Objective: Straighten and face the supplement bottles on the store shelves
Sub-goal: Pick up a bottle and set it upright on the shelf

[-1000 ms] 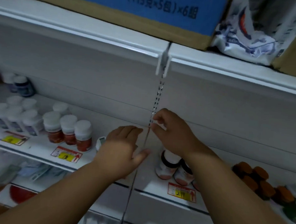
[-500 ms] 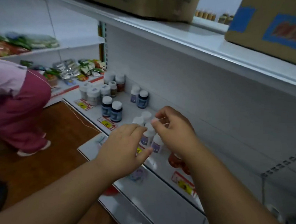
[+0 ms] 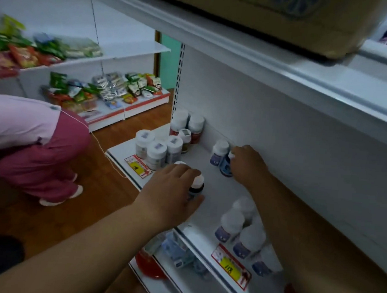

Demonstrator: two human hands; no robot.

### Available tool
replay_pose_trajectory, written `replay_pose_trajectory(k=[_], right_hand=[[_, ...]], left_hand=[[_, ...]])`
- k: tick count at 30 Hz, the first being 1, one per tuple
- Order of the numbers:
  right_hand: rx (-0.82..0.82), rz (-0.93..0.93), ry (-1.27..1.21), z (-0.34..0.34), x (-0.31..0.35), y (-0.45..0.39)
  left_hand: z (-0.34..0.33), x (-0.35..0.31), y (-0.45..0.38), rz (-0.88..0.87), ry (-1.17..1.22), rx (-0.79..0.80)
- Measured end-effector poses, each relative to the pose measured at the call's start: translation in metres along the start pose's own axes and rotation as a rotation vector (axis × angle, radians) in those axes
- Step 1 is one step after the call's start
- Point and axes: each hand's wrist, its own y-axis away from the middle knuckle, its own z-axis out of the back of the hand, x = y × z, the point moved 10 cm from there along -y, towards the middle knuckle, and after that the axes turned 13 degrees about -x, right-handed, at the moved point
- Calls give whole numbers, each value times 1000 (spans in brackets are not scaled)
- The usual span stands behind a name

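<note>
Left hand (image 3: 173, 186) curls over a dark bottle with a white cap (image 3: 196, 187) near the front of the white shelf (image 3: 210, 179), grip closed around it, thumb low at its base. Right hand (image 3: 247, 165) reaches deeper, toward the back panel, fingers wrapped round a dark blue bottle (image 3: 225, 167) just beside a purple-labelled bottle (image 3: 218, 153). White-capped bottles (image 3: 158, 148) cluster at the shelf's far end; more purple-labelled ones (image 3: 239, 232) stand near the front, under the right forearm. A person in pink (image 3: 28, 139) crouches on the wooden floor (image 3: 56, 223).
</note>
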Motion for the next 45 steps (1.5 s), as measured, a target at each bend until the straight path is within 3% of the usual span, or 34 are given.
replay_pose_trajectory(k=[7, 14, 19, 22, 35, 39, 45], right_hand=[[-82, -143, 120, -17, -6, -19], [-34, -428, 4, 0, 4, 35], [68, -478, -28, 6, 37, 94], [165, -517, -23, -5, 48, 108], [148, -489, 3, -3, 54, 107], [-86, -390, -46, 24, 38, 63], [2, -281, -62, -16, 31, -28]], left_hand=[[-27, 41, -35, -242, 120, 109], [-48, 41, -55, -522, 179, 244], [-82, 19, -46, -679, 60, 382], [-92, 19, -43, -740, -46, 384], [-89, 20, -42, -750, -10, 340], [-69, 23, -54, -656, 117, 255], [-49, 30, -63, -528, 174, 217]])
